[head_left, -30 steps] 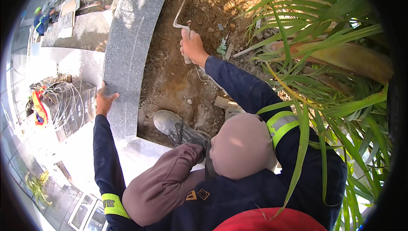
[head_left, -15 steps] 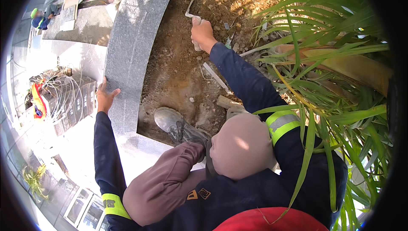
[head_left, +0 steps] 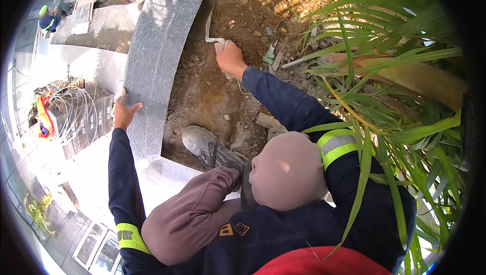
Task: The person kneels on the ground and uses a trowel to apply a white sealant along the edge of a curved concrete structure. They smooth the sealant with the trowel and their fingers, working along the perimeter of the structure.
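Observation:
My right hand (head_left: 231, 60) is closed round the handle of a dirt-caked trowel (head_left: 208, 28), its thin blade seen nearly edge-on and pointing away from me. The trowel is over brown soil (head_left: 202, 93), just right of a long grey stone slab (head_left: 157, 62). Against the slab's left edge rests my left hand (head_left: 125, 110), thumb stretched out over the top face and fingers apart. Its other fingers are partly hidden. My grey, dusty shoe (head_left: 200, 142) stands on the soil near the slab's close end.
Long green palm leaves (head_left: 385, 88) crowd the right side and hang over my right arm. Rubble and a wood offcut (head_left: 268, 121) lie on the soil. Left of the slab stand stacked boxes (head_left: 88, 118) with loose white straps. Far left, a person (head_left: 48, 19) in a green helmet works.
My right hand has drawn the trowel left and toward me, closer to the slab. My left hand stays at the slab's edge.

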`<state>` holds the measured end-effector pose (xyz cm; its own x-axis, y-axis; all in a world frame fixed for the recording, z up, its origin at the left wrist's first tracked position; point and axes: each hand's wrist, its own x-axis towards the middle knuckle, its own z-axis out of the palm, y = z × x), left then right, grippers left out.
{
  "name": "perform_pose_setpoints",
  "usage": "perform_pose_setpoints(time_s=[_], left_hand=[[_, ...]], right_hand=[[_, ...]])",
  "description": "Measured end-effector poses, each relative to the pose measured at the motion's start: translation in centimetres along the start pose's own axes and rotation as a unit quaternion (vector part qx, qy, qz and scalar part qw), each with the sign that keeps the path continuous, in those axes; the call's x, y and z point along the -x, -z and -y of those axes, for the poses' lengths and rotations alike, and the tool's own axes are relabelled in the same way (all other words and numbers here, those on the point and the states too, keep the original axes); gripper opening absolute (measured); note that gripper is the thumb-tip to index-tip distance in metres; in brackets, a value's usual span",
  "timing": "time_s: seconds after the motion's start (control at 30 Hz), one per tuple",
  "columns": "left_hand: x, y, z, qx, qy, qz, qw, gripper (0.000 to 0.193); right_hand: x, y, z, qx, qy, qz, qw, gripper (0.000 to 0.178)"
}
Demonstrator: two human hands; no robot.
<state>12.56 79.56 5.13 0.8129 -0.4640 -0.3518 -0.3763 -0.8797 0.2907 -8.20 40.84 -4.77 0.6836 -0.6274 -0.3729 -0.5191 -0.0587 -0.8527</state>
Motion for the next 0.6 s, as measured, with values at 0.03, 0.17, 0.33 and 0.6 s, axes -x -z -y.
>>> perform_pose_setpoints(time_s=[0.03,0.17,0.33,0.6], left_hand=[[-0.4,-0.2,-0.7,0.003,-0.006,-0.002,1.0,0.105],[-0.3,0.1,1.2,0.005,0.0,0.007,1.0,0.104],[-0.3,0.8,0.1,-0.022,0.029,0.029,0.999,0.103],[-0.3,0.3,1.4,-0.012,-0.023,0.017,1.0,0.103]], right_hand=[[-0.2,0.3,-1.6,0.005,-0.015,-0.061,0.998,0.039],[1.7,1.0,-0.9,-0.128,-0.018,-0.011,0.992,0.041],[3.8,-0.1,5.2,-0.36,-0.056,0.101,0.926,0.036],[0.4,0.1,4.3,-0.458,-0.099,0.165,0.868,0.042]])
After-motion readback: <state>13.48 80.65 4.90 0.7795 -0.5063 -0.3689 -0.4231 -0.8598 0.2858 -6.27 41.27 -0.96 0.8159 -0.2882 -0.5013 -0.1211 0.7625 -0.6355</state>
